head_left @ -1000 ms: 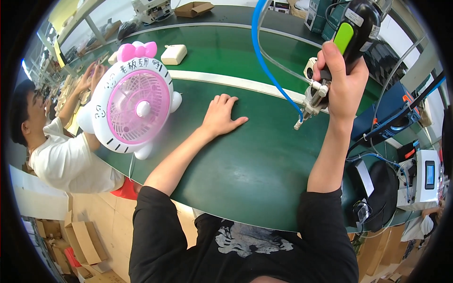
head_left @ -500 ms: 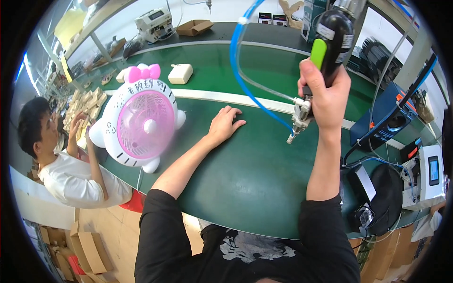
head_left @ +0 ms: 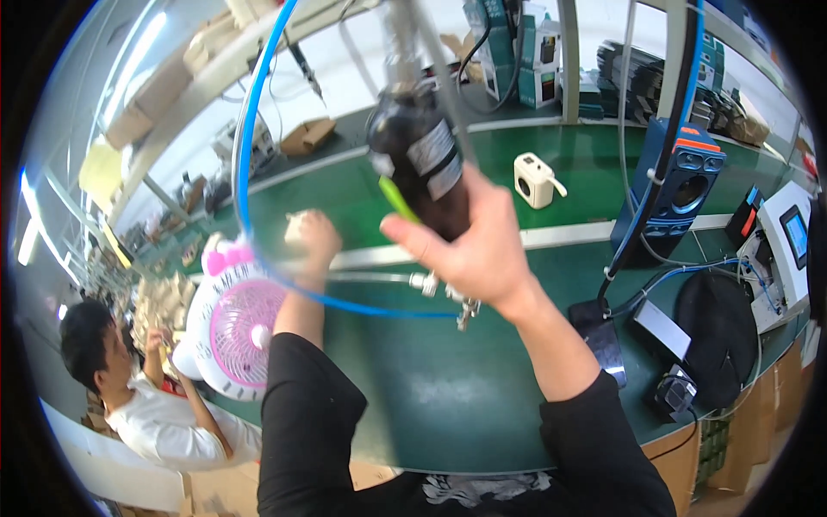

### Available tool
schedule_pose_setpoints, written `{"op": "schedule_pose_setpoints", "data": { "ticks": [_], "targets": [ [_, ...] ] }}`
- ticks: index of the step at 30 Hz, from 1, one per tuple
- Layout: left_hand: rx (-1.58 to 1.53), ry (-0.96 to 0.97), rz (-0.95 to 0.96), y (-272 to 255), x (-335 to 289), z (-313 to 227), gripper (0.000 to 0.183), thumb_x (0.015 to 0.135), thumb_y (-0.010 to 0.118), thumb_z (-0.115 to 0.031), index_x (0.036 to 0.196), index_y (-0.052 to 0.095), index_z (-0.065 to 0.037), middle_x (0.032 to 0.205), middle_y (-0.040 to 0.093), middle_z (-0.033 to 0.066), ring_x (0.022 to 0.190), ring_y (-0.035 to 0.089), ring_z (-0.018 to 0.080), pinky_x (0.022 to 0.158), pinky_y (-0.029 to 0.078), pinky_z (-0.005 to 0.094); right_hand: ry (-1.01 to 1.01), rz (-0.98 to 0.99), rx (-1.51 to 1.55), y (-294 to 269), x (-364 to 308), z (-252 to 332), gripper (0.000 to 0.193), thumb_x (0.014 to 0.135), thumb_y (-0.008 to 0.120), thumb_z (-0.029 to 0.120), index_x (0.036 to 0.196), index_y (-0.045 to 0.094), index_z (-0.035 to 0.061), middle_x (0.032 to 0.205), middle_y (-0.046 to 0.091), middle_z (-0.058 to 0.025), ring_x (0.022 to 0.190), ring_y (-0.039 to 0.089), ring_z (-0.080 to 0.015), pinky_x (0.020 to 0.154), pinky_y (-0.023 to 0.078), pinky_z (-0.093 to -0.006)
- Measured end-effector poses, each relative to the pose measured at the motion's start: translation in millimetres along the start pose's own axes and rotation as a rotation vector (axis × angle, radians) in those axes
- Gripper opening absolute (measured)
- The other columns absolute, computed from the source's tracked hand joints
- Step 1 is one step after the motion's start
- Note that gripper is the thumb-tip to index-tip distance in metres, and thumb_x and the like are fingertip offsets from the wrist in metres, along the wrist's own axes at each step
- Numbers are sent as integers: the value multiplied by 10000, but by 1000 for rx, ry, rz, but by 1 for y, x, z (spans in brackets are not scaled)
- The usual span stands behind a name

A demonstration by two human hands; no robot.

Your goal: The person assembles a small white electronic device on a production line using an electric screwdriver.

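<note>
Fan, pink and white (head_left: pixel 231 334), stood left of centre on the green desk (head_left: pixel 457 405); speaker, blue (head_left: pixel 687 185), upper right; pouch, black (head_left: pixel 715 336), lower right. Hose, blue (head_left: pixel 245 164), hung from the top edge and crossed before the left forearm. Right hand (head_left: pixel 487 246), mid-frame: wrapped round a black tool (head_left: pixel 422 168), upper centre, its metal end below the palm. Left hand (head_left: pixel 316 243), blurred, left of centre: at a cream block (head_left: pixel 295 226), grasp or mere touch indeterminable. Tool: right of the left hand; block: far left of the right.
</note>
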State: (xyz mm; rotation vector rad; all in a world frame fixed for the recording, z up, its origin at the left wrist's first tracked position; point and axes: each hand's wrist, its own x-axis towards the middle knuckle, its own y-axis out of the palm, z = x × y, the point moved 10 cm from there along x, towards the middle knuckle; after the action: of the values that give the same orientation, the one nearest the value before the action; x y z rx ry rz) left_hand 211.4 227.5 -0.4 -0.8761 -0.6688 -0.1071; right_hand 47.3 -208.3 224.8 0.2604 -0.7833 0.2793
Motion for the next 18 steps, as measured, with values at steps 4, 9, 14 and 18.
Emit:
{"op": "schedule_pose_setpoints", "data": {
  "ticks": [4,9,14,18],
  "targets": [
    [-475,-71,454,34,26,-44,484,847,663,-334,1248,606,-69,1245,590,129,1143,583,295,885,489,488,140,-3,-188,-20,-7,-10,431,749,855,261,951,595,-17,759,674,-83,678,613,-116,607,496,-281],
    [231,-245,237,72,27,53,355,889,609,-270,1162,654,-47,1160,645,171,1043,656,318,772,543,461,-18,72,-143,6,-11,19,427,736,866,237,944,579,-2,759,672,-70,632,632,-113,596,507,-265],
    [213,-61,199,40,43,-48,314,894,596,-272,1103,672,-50,1028,694,125,891,705,320,698,557,439,29,5,-261,-15,-5,-16,432,739,864,243,941,575,-7,754,678,-73,642,654,-118,600,518,-273],
    [130,-206,162,65,36,15,283,900,591,-271,1071,675,-61,983,700,119,919,704,319,687,557,443,9,38,-207,-3,-5,-1,427,742,862,241,934,572,-7,695,662,-56,596,623,-103,573,504,-265]
  ]
}}
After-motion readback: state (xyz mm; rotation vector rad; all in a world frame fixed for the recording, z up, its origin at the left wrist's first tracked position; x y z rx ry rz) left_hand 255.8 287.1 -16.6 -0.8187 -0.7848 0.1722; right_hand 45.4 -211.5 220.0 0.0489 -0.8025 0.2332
